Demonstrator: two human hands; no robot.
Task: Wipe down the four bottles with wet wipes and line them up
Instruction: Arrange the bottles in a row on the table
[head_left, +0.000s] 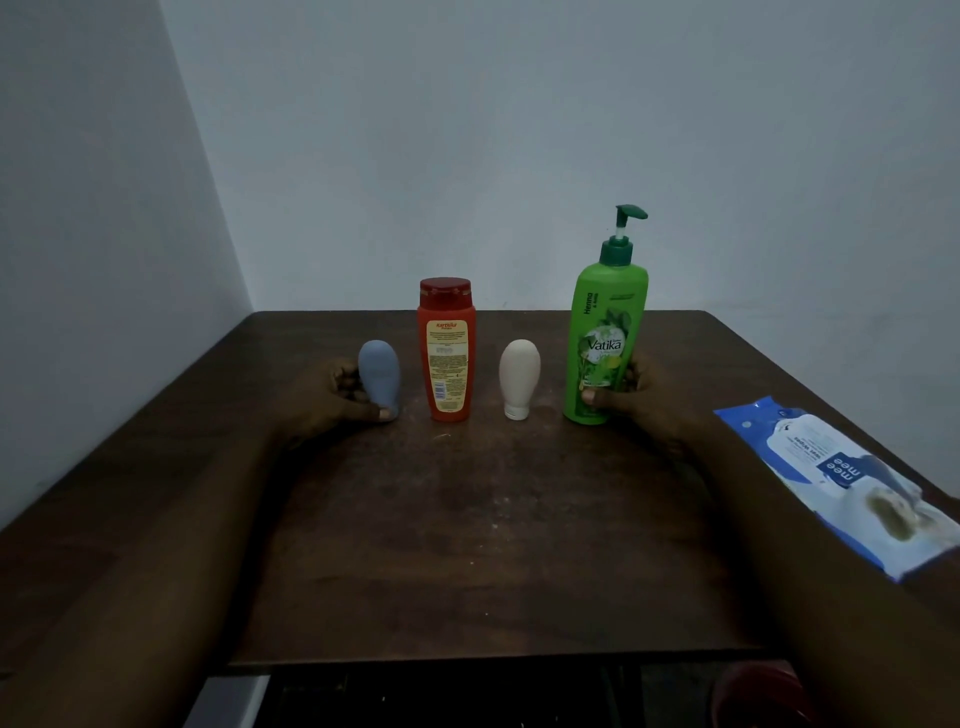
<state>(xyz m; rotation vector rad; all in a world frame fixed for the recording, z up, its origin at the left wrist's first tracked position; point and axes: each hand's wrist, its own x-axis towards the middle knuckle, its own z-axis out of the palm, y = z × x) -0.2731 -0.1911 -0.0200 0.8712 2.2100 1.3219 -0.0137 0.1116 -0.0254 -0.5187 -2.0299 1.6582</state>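
Four bottles stand upright in a row across the dark wooden table (467, 545). From left to right they are a small blue bottle (379, 376), an orange bottle (447, 351) with a red cap, a small cream bottle (518, 376) standing on its white cap, and a tall green pump bottle (607, 332). My left hand (332, 397) wraps the blue bottle from its left side. My right hand (631, 400) grips the green pump bottle low down from its right. Both bottles rest on the table.
A blue and white pack of wet wipes (841, 483) lies flat near the table's right edge. The table stands in a corner between two pale walls. Below the front edge a reddish round object (753, 696) shows dimly.
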